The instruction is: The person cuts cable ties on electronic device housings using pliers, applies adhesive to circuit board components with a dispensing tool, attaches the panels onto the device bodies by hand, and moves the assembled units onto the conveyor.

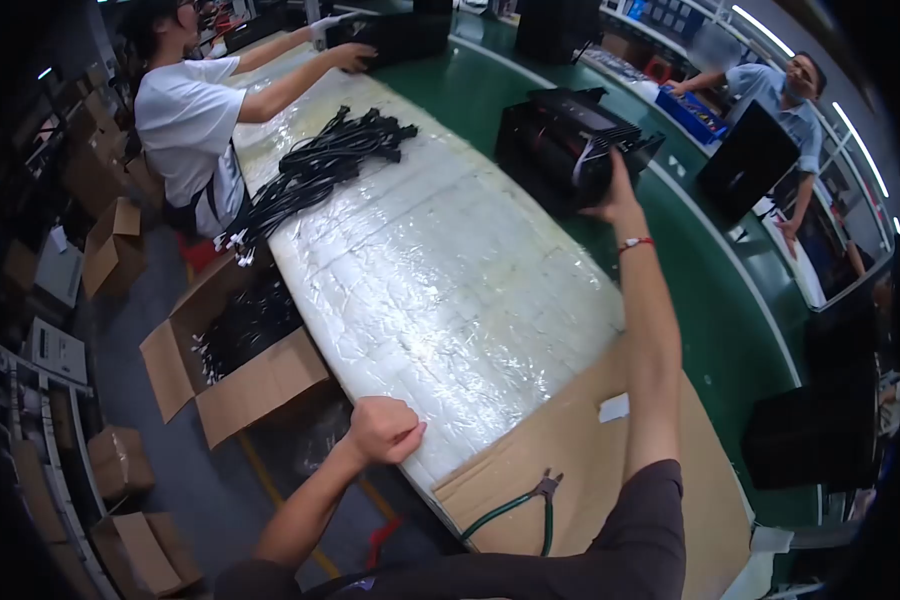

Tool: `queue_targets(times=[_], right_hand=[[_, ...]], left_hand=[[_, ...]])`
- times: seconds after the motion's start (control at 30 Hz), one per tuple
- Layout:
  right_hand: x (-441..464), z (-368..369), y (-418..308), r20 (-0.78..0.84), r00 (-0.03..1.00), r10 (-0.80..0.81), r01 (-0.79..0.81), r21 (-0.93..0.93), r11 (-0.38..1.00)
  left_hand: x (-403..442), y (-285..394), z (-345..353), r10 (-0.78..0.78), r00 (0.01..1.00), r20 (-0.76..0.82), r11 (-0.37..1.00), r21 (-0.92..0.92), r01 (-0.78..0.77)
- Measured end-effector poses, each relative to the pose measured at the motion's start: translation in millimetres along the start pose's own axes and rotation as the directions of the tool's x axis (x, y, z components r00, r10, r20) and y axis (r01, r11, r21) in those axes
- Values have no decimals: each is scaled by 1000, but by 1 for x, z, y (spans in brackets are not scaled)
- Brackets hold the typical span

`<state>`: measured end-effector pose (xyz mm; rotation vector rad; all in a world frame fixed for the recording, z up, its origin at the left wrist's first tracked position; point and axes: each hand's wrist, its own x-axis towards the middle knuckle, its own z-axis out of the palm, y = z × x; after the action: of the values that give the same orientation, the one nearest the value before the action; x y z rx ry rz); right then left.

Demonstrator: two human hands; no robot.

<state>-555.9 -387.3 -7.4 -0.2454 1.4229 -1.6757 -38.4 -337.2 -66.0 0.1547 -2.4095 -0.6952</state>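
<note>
My right hand (618,192) reaches forward and grips the near end of a black computer case (560,140), fingers at its upper edge and thumb lower down. The case sits on the green surface (475,75) beyond the plastic-covered table. Closed in a fist, my left hand (385,430) is over the table's left edge, with nothing visible in it. Close to that hand is an open cardboard box (260,385) of black cables. Green-handled pliers (547,487) lie open on a cardboard sheet (610,500) in front of me.
A pile of black cables (325,165) lies across the plastic-wrapped tabletop (420,280). At the far left, a person (190,120) reaches toward another black case (400,38). Across the green surface, another person (785,100) stands behind an upright black panel (750,160) and a blue bin (690,113).
</note>
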Motion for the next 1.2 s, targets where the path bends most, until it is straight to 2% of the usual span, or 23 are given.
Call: queue_targets(times=[0.1, 0.17, 0.2, 0.23, 0.3, 0.47, 0.53, 0.57, 0.63, 0.7, 0.73, 0.77, 0.8, 0.83, 0.9, 0.97, 1.1, 1.2], right_hand=[[-4, 10, 2, -40, 998, 40, -39, 32, 999], [-2, 15, -1, -200, 979, -26, 49, 111, 993], [-14, 21, -3, -184, 982, -32, 65, 176, 982], [-15, 15, -2, -188, 982, -32, 66, 179, 982], [-18, 2, 0, -90, 991, -99, 110, 127, 986], [-49, -15, -5, -195, 976, -93, 137, 225, 965], [-98, -49, -21, -266, 958, -110, 178, 249, 952], [-115, -57, -27, -252, 958, -139, 200, 237, 951], [-148, -67, -34, -216, 959, -186, 231, 206, 951], [-196, -81, -42, -235, 955, -180, 219, 153, 964], [-225, -87, -36, -226, 961, -161, 196, 140, 971], [-259, -88, -37, -217, 963, -157, 188, 130, 973], [-291, -91, -32, -128, 970, -209, 227, 154, 962], [-331, -81, -29, -199, 958, -207, 237, 140, 961], [-380, -115, -18, -123, 980, -155, 171, 131, 977], [-456, -80, 0, -126, 973, -194, 220, 247, 944], [-545, -113, 59, -133, 965, -225, 244, 158, 957], [-591, -133, 100, -205, 947, -246, 277, 140, 951]], left_hand=[[0, -1, 1, -1, 1000, -2, 1000, -17, 1], [0, -2, 1, -4, 1000, 6, 1000, -16, 4], [0, -1, 1, -8, 1000, -1, 1000, -9, 8], [1, -1, 1, -6, 1000, 3, 1000, -11, 6], [1, 0, 2, -16, 1000, -5, 1000, -9, 16], [-3, -5, 2, -63, 998, -21, 998, -25, 63], [-4, 3, 7, -95, 995, -21, 995, -26, 94], [-5, 4, 6, -78, 997, -21, 996, -39, 77], [-4, 7, 6, -164, 986, -21, 986, 14, 164], [7, 24, 10, -319, 945, -76, 948, -31, 318], [17, 34, 12, -254, 956, -148, 964, -121, 237], [38, 59, 10, -162, 958, -237, 983, -119, 137], [62, 84, 9, -119, 944, -309, 987, -138, 79], [84, 110, 11, -114, 923, -367, 972, -234, 27], [120, 151, 27, -175, 869, -462, 938, -347, 5], [134, 177, 52, -162, 840, -518, 953, -303, -3], [75, 259, 83, -264, 878, -399, 893, -445, 66], [20, 284, 95, -162, 931, -329, 869, -494, -23]])
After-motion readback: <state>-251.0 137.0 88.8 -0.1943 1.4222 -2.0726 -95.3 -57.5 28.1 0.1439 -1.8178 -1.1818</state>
